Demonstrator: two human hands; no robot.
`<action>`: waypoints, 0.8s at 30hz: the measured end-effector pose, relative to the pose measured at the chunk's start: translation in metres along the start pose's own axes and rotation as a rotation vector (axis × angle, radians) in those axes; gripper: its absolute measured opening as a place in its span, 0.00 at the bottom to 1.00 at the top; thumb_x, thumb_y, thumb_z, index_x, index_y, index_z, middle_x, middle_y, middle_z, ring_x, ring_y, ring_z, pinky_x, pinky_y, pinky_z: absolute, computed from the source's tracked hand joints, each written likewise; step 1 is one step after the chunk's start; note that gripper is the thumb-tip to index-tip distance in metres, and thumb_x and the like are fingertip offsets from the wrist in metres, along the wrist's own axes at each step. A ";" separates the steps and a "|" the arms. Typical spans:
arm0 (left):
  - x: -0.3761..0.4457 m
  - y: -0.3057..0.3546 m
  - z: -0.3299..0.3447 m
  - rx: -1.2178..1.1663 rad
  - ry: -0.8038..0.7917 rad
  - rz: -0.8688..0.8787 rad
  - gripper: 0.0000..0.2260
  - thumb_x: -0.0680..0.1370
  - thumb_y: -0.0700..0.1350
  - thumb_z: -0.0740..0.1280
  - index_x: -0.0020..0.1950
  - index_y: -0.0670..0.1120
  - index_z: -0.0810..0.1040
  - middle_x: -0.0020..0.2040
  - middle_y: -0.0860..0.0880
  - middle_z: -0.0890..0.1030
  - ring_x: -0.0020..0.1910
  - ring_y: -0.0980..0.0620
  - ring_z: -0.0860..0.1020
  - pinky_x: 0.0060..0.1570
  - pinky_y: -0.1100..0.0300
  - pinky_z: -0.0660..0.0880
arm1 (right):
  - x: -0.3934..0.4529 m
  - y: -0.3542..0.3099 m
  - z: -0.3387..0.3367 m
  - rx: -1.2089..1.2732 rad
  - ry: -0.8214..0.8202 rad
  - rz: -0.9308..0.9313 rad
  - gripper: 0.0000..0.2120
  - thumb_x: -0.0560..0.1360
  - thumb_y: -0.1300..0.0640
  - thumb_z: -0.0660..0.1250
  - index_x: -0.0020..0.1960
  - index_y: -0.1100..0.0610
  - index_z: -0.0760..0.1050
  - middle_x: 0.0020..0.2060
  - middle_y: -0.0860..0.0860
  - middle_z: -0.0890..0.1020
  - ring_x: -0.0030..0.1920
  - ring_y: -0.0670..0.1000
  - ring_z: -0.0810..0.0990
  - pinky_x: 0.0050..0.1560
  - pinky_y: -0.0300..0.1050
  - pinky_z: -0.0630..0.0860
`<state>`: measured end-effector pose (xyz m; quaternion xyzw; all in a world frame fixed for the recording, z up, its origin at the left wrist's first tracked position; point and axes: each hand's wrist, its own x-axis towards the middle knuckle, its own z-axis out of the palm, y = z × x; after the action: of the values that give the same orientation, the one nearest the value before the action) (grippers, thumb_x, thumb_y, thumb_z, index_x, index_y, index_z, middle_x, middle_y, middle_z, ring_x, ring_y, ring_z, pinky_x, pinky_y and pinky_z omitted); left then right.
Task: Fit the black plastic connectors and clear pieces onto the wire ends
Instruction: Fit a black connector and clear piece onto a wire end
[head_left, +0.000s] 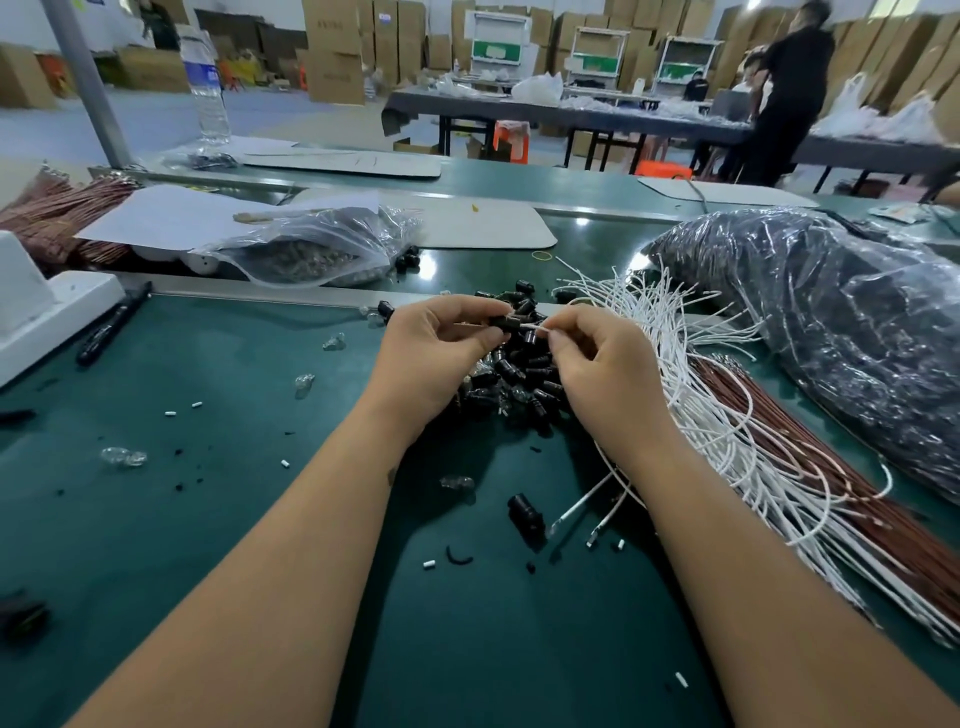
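Both forearms extended forward, left hand (441, 345) and right hand (605, 364) raised close together, fingers curled in pinch grips, fingertips nearly meeting.

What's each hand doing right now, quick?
Left hand: pinching a black connector.
Right hand: pinching a white wire end, at the connector.

Head-worn camera looks forward and down, close over the bench (208, 519).

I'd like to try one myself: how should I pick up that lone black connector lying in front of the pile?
Pinch the lone black connector across its round barrel, coming from above. It lies on its side on the green mat, apart from the pile, so both long flanks look free. Its ends are too small to judge.
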<state>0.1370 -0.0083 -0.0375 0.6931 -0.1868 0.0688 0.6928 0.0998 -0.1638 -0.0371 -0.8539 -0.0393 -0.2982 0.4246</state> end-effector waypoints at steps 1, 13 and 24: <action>-0.001 0.000 0.000 -0.003 0.006 -0.008 0.11 0.73 0.32 0.71 0.47 0.47 0.83 0.42 0.50 0.85 0.43 0.54 0.83 0.50 0.64 0.78 | -0.001 -0.001 0.000 -0.004 -0.007 -0.004 0.07 0.76 0.64 0.66 0.44 0.55 0.80 0.35 0.48 0.80 0.36 0.46 0.76 0.38 0.41 0.74; -0.003 0.006 -0.003 0.074 -0.006 -0.041 0.05 0.77 0.37 0.69 0.45 0.47 0.82 0.34 0.48 0.84 0.35 0.52 0.84 0.44 0.62 0.79 | -0.004 -0.007 0.002 -0.045 -0.001 -0.094 0.04 0.74 0.62 0.70 0.43 0.54 0.81 0.33 0.40 0.79 0.36 0.36 0.77 0.38 0.28 0.70; -0.006 0.012 0.006 -0.045 -0.001 -0.052 0.09 0.69 0.32 0.74 0.47 0.41 0.81 0.40 0.45 0.83 0.39 0.53 0.81 0.46 0.64 0.79 | 0.003 -0.009 -0.010 -0.047 -0.058 -0.070 0.11 0.74 0.69 0.66 0.51 0.58 0.83 0.42 0.52 0.82 0.42 0.48 0.79 0.46 0.37 0.76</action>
<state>0.1263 -0.0127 -0.0290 0.6821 -0.1708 0.0462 0.7095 0.0947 -0.1668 -0.0247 -0.8700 -0.0746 -0.2889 0.3924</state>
